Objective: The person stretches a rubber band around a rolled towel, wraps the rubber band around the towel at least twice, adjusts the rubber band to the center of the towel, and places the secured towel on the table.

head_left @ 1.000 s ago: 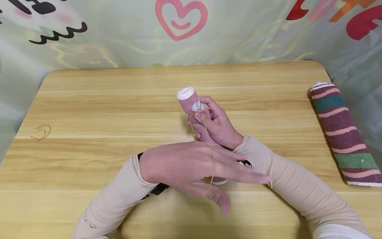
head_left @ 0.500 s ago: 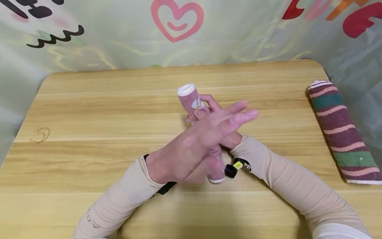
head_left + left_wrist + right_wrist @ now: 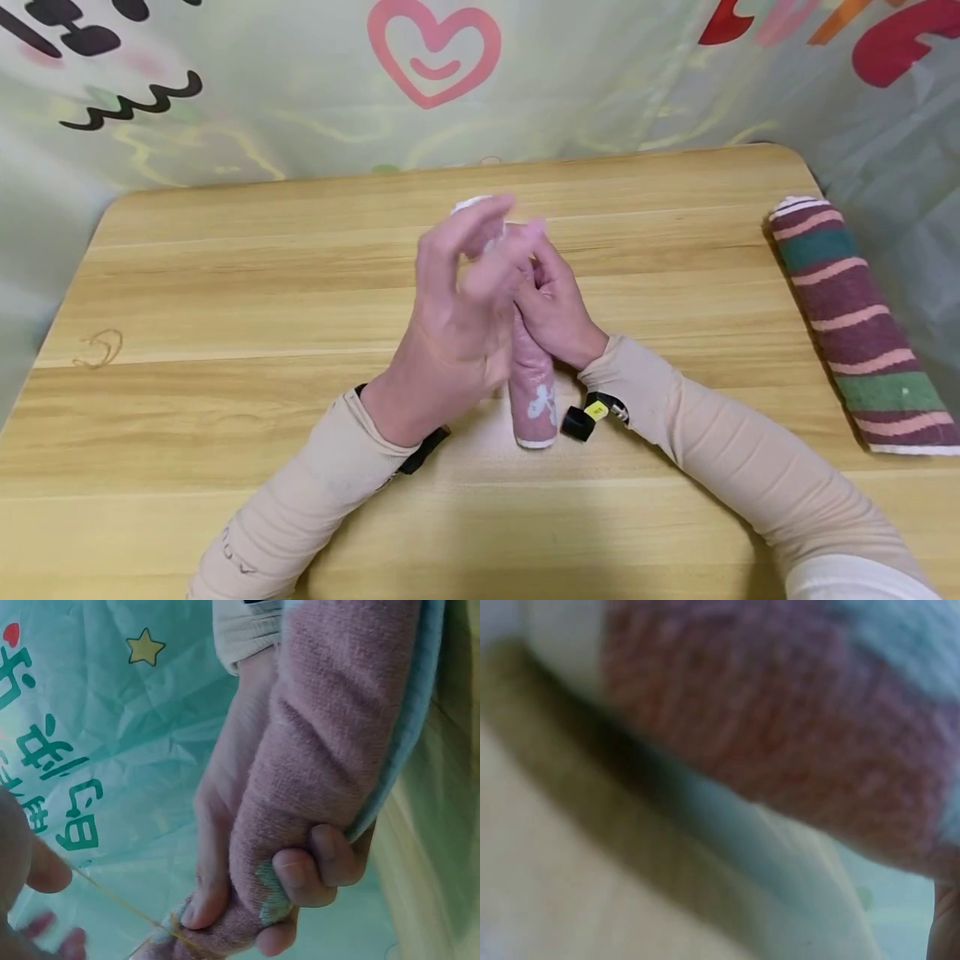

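A pink towel [image 3: 534,367], rolled into a tube with white ends and pale patches, slants over the middle of the table. My right hand [image 3: 561,312] grips it around its narrowed middle; in the left wrist view the curled fingers [image 3: 296,877] show around the cloth. A thin yellow rubber band [image 3: 112,897] runs taut from the towel to my left hand [image 3: 450,329]. That hand is raised beside the roll, fingers spread and bent, the band looped over it. It hides part of the towel's upper end. Close-up pink towel fabric [image 3: 735,705] fills much of the right wrist view.
A second rolled towel [image 3: 855,321], striped maroon, green and peach, lies along the table's right edge. Another rubber band [image 3: 101,348] lies loose at the left. A printed curtain [image 3: 315,75] hangs behind the wooden table [image 3: 247,283].
My left hand has turned from pointing right, across the towel, to upright, its fingers now near the upper end. The towel's lower part has come into sight. My right hand keeps its grip.
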The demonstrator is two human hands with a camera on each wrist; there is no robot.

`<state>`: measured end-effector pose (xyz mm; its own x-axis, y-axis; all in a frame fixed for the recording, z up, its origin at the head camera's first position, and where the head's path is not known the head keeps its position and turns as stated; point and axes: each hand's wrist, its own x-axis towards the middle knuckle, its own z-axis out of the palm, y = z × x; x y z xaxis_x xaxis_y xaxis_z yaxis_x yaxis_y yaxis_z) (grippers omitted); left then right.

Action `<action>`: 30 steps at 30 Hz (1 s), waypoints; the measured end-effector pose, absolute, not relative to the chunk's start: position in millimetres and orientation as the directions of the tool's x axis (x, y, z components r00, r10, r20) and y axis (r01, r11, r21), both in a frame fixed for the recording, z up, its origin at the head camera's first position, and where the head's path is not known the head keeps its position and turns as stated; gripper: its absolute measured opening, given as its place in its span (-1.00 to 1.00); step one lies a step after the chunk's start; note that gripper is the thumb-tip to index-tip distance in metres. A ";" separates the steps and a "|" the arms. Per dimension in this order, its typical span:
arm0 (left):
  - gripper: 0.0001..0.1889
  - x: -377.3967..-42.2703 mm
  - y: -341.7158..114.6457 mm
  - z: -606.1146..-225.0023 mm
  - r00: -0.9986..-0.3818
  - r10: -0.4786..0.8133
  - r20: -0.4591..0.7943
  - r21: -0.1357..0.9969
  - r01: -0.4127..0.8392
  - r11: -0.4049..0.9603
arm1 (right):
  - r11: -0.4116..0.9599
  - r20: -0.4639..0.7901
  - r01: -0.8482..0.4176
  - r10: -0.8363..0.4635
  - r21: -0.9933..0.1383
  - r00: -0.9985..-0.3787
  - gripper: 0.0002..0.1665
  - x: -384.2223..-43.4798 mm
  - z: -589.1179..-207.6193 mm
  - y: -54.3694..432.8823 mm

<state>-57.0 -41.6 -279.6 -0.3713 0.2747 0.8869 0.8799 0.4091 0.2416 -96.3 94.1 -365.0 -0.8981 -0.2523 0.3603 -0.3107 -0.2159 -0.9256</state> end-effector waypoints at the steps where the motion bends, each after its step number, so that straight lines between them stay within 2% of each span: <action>1: -0.52 -57.0 -42.8 -279.9 -0.414 0.261 0.872 0.269 0.851 0.451 | -0.227 0.360 -0.306 -0.257 -0.925 -0.897 -0.70 -96.3 -364.7 93.9; 3: -0.51 -57.3 -46.0 -279.4 -0.494 0.236 0.837 0.330 0.799 0.503 | -0.239 0.361 -0.302 -0.264 -0.923 -0.894 -0.69 -96.0 -364.3 93.6; 5: -0.48 -57.4 -48.6 -278.3 -0.547 0.208 0.811 0.378 0.761 0.527 | -0.251 0.365 -0.300 -0.273 -0.920 -0.890 -0.67 -95.9 -363.6 92.9; 11: -0.46 -58.4 -52.1 -277.6 -0.641 0.140 0.754 0.501 0.701 0.507 | -0.236 0.382 -0.327 -0.253 -0.915 -0.889 -0.23 -96.2 -362.5 91.8; 15: -0.44 -60.1 -52.0 -281.1 -0.732 0.095 0.674 0.627 0.636 0.451 | -0.252 0.394 -0.336 -0.236 -0.908 -0.888 -0.15 -96.6 -361.1 91.9; 19: -0.35 -62.0 -50.3 -285.5 -0.852 0.049 0.521 0.812 0.512 0.280 | -0.275 0.395 -0.331 -0.224 -0.903 -0.891 -0.35 -96.9 -361.2 92.7; 22: -0.32 -65.5 -50.3 -285.8 -0.913 0.054 0.404 0.905 0.408 0.120 | -0.275 0.394 -0.330 -0.222 -0.903 -0.892 -0.48 -97.1 -361.4 93.2; 25: -0.38 -71.2 -53.0 -285.2 -0.947 0.084 0.309 0.951 0.311 0.001 | -0.259 0.392 -0.333 -0.225 -0.907 -0.892 -0.65 -97.3 -361.2 93.8; 30: -0.48 -79.0 -57.8 -285.6 -0.968 0.152 0.199 0.979 0.188 -0.084 | -0.200 0.388 -0.346 -0.239 -0.917 -0.890 -0.62 -97.2 -361.2 95.3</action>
<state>-79.0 -57.8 -285.6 -0.9682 0.1518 0.1990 0.1879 -0.0844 0.9785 -97.2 95.3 -361.2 -0.8904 -0.2386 0.3877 -0.3455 -0.2002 -0.9168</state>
